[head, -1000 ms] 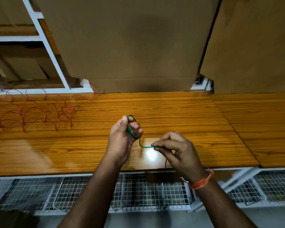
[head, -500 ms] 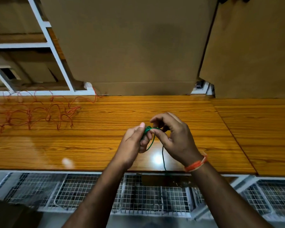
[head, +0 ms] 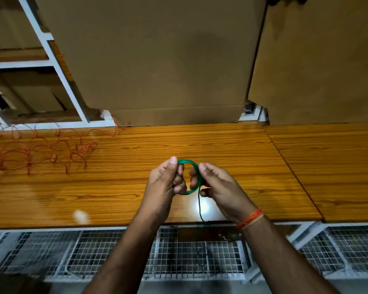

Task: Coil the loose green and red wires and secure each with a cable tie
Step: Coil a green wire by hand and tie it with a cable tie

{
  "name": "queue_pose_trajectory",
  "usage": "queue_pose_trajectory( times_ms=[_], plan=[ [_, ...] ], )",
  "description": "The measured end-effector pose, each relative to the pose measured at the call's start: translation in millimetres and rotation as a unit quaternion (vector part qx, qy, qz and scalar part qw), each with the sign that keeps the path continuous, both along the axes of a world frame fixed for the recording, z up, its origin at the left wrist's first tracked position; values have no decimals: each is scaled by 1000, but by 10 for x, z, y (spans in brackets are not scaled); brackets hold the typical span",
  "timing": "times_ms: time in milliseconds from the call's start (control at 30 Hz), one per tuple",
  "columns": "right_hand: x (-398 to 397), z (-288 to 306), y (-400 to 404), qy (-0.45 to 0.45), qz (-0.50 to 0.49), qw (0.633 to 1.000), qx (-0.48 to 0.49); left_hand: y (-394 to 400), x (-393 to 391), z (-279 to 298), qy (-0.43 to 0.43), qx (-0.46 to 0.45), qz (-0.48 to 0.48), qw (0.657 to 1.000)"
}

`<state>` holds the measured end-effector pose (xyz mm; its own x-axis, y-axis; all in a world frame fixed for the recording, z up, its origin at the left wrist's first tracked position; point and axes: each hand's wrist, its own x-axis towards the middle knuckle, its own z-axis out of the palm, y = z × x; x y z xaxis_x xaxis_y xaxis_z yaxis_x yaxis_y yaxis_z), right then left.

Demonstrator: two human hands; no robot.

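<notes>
I see the green wire as a small upright coil held between both hands above the wooden table, its loose tail dropping toward six o'clock. My left hand pinches the nine o'clock side, my right hand the three o'clock side. The red wire lies loose at nine o'clock.

Green wire coiled (red wire loose)

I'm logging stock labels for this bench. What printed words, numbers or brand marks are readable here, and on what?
None: no text is readable.
The cardboard boxes show plain faces.
The wooden table, green wire, red wire and wrist band carry no print.
</notes>
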<state>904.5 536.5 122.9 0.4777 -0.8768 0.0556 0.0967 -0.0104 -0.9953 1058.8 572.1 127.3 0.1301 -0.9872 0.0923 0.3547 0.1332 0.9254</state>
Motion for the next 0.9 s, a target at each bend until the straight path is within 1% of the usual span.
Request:
queue_pose_trajectory(
  times_ms=[100,167,233,333,467,700,833,900],
  plan=[
    [90,-27,28,-37,-49,998,23,23,5,11,56,31,-11,998],
    [133,-30,36,-65,-82,994,23,51,-6,18,121,67,-46,989],
    [163,-39,45,-61,-97,993,1,76,14,44,177,107,-93,974],
    [185,-62,57,-33,-93,995,-25,103,107,68,201,148,-145,958],
    [226,-87,61,5,-80,995,-62,124,203,56,219,155,-190,944],
    [289,-197,126,32,-71,992,-103,126,263,44,268,167,-179,932],
    [137,-367,164,13,-41,998,-48,129,358,8,329,145,-130,924],
    [-11,-496,179,33,-53,997,-40,125,455,-9,360,122,-99,920]
  ],
)
